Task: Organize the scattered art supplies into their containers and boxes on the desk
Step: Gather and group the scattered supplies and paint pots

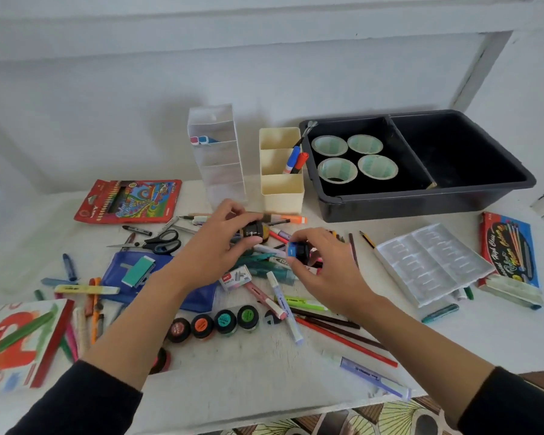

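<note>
The left hand point(214, 246) reaches over the cluttered white tabletop point(248, 372), its grip closed round a small black-lidded paint jar with a yellowish body point(254, 231), thumb and fingertips pinching the lid just above a heap of pens and markers. The right hand point(324, 271) is close beside it, its grip curled round a small black paint jar with a blue label point(297, 251), held near the first jar but apart from it. Nearer the person, a row of four round paint jars with maroon, orange, teal and green lids point(214, 323) stands on the tabletop. Behind the hands is a cream plastic holder with three compartments point(283, 196); a blue and a red marker point(296, 158) lean in its middle compartment. To its left stands a clear plastic tiered organiser point(220, 171), and to its right a black plastic bin with two compartments point(421, 202), whose left compartment holds four pale green rolls point(336, 171). Black-handled scissors point(161, 241) lie left of the left hand, and a white moulded plastic tray point(431, 265) lies to the right.
</note>
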